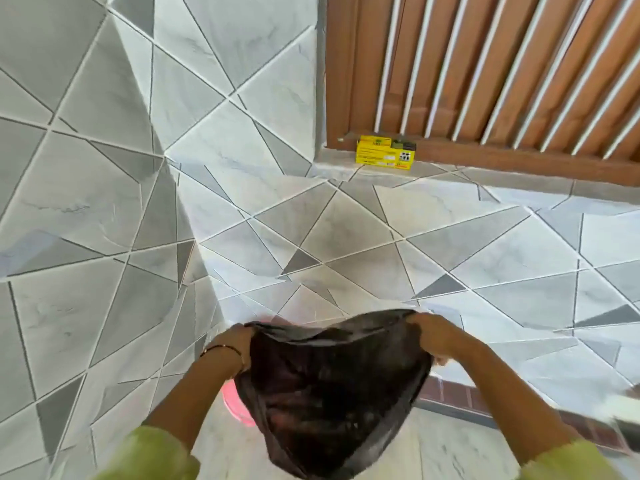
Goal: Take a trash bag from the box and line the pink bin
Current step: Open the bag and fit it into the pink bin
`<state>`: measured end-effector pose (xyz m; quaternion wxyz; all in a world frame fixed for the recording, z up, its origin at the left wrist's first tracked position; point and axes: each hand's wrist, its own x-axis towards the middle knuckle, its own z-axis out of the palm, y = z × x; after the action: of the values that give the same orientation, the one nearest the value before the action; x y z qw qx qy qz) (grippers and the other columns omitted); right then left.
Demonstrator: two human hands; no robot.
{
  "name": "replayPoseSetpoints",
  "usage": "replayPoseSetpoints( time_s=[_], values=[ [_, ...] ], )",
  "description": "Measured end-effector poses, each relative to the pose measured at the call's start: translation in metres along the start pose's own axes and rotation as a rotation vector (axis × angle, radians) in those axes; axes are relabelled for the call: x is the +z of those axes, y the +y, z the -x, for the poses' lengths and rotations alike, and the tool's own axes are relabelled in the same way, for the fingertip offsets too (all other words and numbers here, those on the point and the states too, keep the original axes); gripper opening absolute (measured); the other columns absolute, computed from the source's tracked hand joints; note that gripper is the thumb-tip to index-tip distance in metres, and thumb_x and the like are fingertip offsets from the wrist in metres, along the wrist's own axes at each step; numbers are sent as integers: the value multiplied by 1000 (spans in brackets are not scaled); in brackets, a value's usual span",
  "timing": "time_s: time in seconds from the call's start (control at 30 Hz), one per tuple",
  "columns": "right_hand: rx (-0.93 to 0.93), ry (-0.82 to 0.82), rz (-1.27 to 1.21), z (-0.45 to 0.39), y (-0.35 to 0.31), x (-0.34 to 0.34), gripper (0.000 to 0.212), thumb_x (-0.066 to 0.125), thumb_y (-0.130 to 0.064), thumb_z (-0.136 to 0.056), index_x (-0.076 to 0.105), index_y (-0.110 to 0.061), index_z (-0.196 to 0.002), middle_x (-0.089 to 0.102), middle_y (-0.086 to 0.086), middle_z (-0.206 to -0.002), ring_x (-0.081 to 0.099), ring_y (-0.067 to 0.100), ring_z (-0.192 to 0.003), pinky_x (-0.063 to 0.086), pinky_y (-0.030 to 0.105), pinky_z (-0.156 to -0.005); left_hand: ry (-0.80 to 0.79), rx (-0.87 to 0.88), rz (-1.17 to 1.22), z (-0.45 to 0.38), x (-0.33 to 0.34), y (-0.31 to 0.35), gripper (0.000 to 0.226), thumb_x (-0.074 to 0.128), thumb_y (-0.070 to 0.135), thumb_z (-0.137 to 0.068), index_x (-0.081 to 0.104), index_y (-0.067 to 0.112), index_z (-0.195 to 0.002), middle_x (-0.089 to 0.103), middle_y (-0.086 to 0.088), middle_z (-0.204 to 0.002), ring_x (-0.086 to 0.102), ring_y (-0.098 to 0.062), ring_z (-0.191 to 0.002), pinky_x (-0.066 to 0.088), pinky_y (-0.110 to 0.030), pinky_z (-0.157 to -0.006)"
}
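Both hands grip the mouth of a black trash bag (332, 386), pulling it wide: the left hand (235, 344) pinches the rim at its left edge, and the right hand (433, 332) clutches the rim at its right. The bag hangs between the arms, and nothing can be made out inside it. Just below its left side, a sliver of the pink bin (235, 405) shows on the floor. The yellow box (384, 152) sits well apart on the window ledge (332, 164).
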<state>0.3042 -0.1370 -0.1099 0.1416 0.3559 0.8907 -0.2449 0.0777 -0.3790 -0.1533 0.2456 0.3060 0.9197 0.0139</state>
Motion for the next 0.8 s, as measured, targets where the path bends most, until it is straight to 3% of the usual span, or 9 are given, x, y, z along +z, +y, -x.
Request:
replayPoseSetpoints(
  time_s=[0.1,0.17,0.23,0.3,0.43,0.5,0.63,0.73,0.8],
  values=[
    [-37,176,-102,-2,-16,-19,43,46,-17,-94,40,-19,-137,45,10,-141,52,33,-117,44,34,-93,138,2,72,-1,-6,5,68,66,27,-78,33,20,-138,39,-12,-139,52,-38,-119,44,-44,-101],
    [-124,313,-72,-1,-25,-18,55,48,-13,-91,30,-23,-143,31,6,-152,46,35,-126,38,40,-101,262,-9,147,6,-19,12,66,62,26,-81,29,18,-138,34,-14,-141,54,-43,-114,45,-49,-98],
    [-195,489,-129,0,-33,-20,64,46,-6,-86,26,-27,-143,19,2,-156,50,38,-121,42,45,-99,422,-5,199,4,-22,12,62,56,25,-84,26,15,-138,31,-15,-144,56,-46,-108,45,-51,-94],
    [-224,527,-100,3,-41,-16,67,46,-2,-84,27,-26,-143,20,2,-156,52,39,-118,44,44,-97,469,-7,234,5,-20,11,61,54,21,-85,27,14,-139,35,-16,-143,56,-46,-108,45,-51,-94],
    [-45,165,141,-7,-38,8,48,48,-5,-82,49,-14,-129,56,18,-128,57,39,-107,47,38,-87,28,33,-63,5,-5,-6,65,55,16,-85,27,25,-144,48,-18,-137,51,-38,-121,42,-40,-103],
    [18,164,83,-8,-37,16,31,49,-9,-83,55,-7,-113,62,20,-115,59,39,-102,47,37,-81,-43,60,-67,7,3,-13,54,56,18,-85,41,26,-137,52,-15,-134,53,-35,-118,44,-35,-100],
    [-1,298,-32,-13,-48,23,22,46,-7,-84,58,-4,-101,64,22,-104,60,39,-98,46,38,-79,72,32,62,8,9,-21,43,54,13,-83,52,15,-126,55,-14,-129,55,-34,-114,44,-36,-97],
    [-58,412,-159,-20,-61,29,12,45,-6,-78,57,-5,-81,62,24,-90,62,39,-86,48,39,-73,172,20,213,8,8,-26,35,52,11,-86,55,8,-121,59,-19,-122,55,-39,-110,44,-39,-94],
    [-156,457,-364,-22,-74,32,21,43,-8,-73,63,-3,-81,65,12,-86,62,27,-81,45,30,-68,183,33,284,7,8,-28,30,52,10,-86,58,3,-114,59,-24,-119,56,-42,-107,44,-39,-90]
  ],
)
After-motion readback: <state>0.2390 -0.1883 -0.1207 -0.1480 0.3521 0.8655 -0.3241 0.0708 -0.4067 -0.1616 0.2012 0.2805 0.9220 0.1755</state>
